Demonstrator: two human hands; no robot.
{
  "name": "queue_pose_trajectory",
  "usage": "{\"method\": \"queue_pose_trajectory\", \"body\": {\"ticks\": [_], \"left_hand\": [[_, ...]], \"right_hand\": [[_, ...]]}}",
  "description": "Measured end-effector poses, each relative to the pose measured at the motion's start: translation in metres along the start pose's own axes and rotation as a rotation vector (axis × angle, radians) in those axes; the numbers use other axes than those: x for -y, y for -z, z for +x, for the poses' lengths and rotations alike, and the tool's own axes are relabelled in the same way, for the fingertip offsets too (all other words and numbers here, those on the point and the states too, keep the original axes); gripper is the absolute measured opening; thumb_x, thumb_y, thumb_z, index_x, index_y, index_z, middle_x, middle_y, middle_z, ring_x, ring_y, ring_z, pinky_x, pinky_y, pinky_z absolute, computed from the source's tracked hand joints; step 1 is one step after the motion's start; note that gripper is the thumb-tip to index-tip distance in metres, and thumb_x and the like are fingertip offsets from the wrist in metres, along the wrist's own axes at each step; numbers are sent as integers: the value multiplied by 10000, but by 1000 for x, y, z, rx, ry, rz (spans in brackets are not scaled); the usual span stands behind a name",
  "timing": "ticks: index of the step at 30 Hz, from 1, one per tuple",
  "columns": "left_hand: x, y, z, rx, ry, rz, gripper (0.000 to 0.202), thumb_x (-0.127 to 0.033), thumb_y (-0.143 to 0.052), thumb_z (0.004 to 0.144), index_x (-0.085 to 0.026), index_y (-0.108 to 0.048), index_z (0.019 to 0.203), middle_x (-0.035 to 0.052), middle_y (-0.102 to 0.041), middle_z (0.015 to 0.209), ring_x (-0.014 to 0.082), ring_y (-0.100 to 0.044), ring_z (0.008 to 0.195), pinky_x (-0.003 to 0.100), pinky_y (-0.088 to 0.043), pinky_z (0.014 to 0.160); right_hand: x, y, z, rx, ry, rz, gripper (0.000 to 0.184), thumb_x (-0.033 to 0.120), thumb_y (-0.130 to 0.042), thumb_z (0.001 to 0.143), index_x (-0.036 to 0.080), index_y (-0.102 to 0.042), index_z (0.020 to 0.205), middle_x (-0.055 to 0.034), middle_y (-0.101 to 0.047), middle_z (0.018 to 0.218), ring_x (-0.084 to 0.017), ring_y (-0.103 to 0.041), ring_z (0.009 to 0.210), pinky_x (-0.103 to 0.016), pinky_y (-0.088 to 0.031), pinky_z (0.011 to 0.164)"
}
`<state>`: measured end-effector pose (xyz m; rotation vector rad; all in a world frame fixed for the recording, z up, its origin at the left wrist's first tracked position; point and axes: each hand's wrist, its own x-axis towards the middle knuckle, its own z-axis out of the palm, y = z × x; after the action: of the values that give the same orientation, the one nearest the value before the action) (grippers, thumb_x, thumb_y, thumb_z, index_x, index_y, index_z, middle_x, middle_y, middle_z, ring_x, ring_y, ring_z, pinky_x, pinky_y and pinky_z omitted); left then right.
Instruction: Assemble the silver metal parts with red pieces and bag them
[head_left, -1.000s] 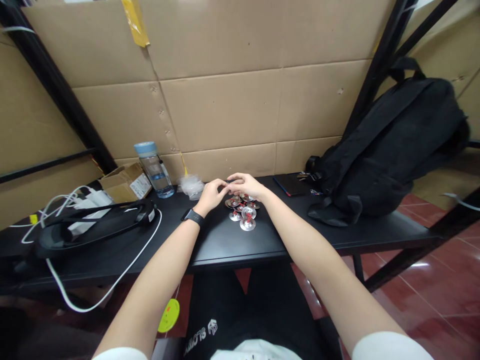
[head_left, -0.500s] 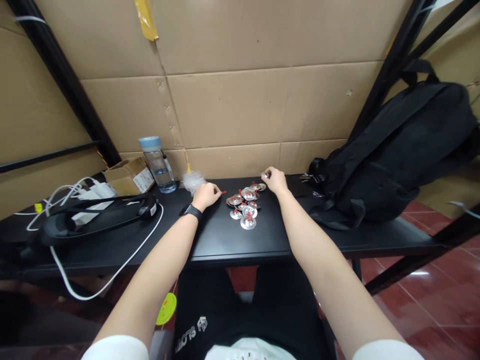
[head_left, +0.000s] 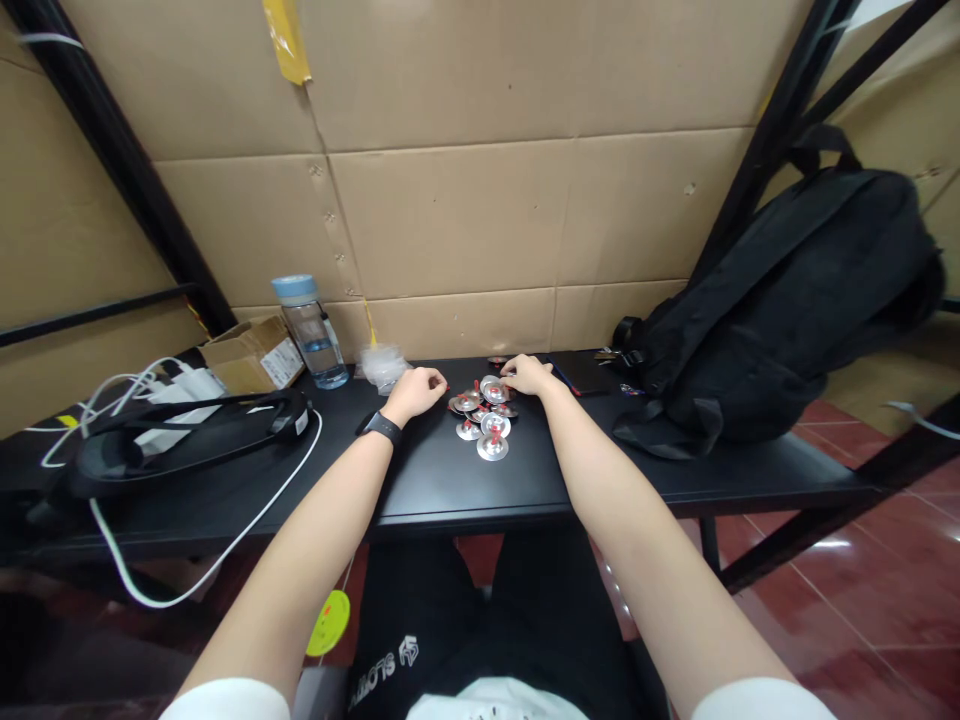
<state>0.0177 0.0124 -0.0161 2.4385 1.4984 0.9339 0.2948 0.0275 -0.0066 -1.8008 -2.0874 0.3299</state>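
Note:
A heap of small silver finger cymbals (head_left: 493, 447) with red straps lies on the black table, between my two hands. My left hand (head_left: 418, 392), wearing a dark watch, is closed in a pinch at the heap's left side. A bit of red strap shows at its fingertips; whatever else it holds is hidden. Over the back right edge of the heap, my right hand (head_left: 527, 374) bends its fingers down onto a finger cymbal, mostly covered by them. One separate cymbal (head_left: 497, 360) rests behind the heap near the cardboard wall.
Clear plastic bags (head_left: 384, 367) lie behind my left hand. Farther left stand a water bottle (head_left: 313, 335) and a cardboard box (head_left: 255, 355), with a black strap-like device (head_left: 202, 455) and white cables. A black flat object (head_left: 581, 373) and a backpack (head_left: 772, 310) are at right.
My right hand has moved left and toward me, down to the heap's edge. A separate cymbal now shows behind the heap. My left hand has stayed nearly in place.

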Motion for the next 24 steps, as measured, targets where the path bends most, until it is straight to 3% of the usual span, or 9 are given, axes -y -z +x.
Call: {"method": "queue_pose_trajectory", "body": {"ticks": [2, 5, 7, 12, 16, 18, 20, 24], "left_hand": [[-1, 0, 0, 5, -7, 5, 141, -214, -630, 806, -222, -767, 771, 49, -784, 815, 193, -696, 718, 290, -543, 731], [-2, 0, 0, 8, -12, 17, 151, -218, -623, 816, -216, -772, 791, 54, -788, 838, 194, -701, 735, 292, -543, 738], [-2, 0, 0, 14, -11, 19, 151, -214, -624, 822, -216, -771, 791, 51, -786, 835, 195, -701, 732, 295, -541, 740], [-5, 1, 1, -14, -31, -30, 130, -200, -628, 840, -208, -758, 826, 46, -778, 830, 194, -697, 754, 301, -537, 761], [-19, 4, -1, -127, -152, -135, 166, -260, -625, 896, -203, -738, 1002, 49, -763, 927, 188, -691, 837, 312, -542, 811], [-28, 6, -2, -170, -213, -149, 211, -281, -630, 914, -213, -722, 1091, 52, -749, 994, 183, -681, 860, 315, -544, 828], [-36, 9, -3, -191, -258, -110, 240, -290, -637, 927, -220, -711, 1144, 57, -738, 1025, 185, -671, 869, 320, -539, 839], [-38, 18, -3, -250, -283, 16, 228, -328, -624, 959, -212, -713, 1134, 72, -731, 1003, 217, -668, 914, 337, -521, 873]], "right_hand": [[1, 2, 1, 42, 22, -24, 194, 235, -730, 806, 277, -816, 975, -67, -785, 1104, -307, -653, 1153, -491, -428, 1039], [-3, 5, 2, 155, 98, -37, 319, 102, -744, 712, 239, -833, 986, -67, -801, 1018, -267, -713, 1008, -335, -496, 930], [-7, 8, 3, 145, 125, -36, 378, 46, -731, 687, 209, -836, 1012, -79, -802, 1035, -265, -726, 994, -290, -511, 889], [-8, 15, 3, -130, 90, 101, 396, 13, -701, 727, 161, -811, 1078, -116, -787, 1085, -253, -714, 1068, -293, -516, 957], [7, 20, 3, -315, 144, 408, 279, 181, -801, 753, 159, -799, 1031, -102, -785, 990, -240, -721, 961, -355, -554, 934], [22, 15, 1, -281, 197, 611, 239, 266, -845, 733, 164, -796, 943, -83, -773, 868, -228, -721, 819, -370, -596, 832], [41, 5, -2, -152, 231, 826, 230, 326, -864, 726, 171, -781, 874, -66, -748, 773, -202, -695, 669, -363, -621, 697], [77, -16, -12, 26, 254, 1235, 284, 366, -877, 745, 179, -760, 924, -57, -751, 847, -172, -710, 745, -313, -650, 725]]}}
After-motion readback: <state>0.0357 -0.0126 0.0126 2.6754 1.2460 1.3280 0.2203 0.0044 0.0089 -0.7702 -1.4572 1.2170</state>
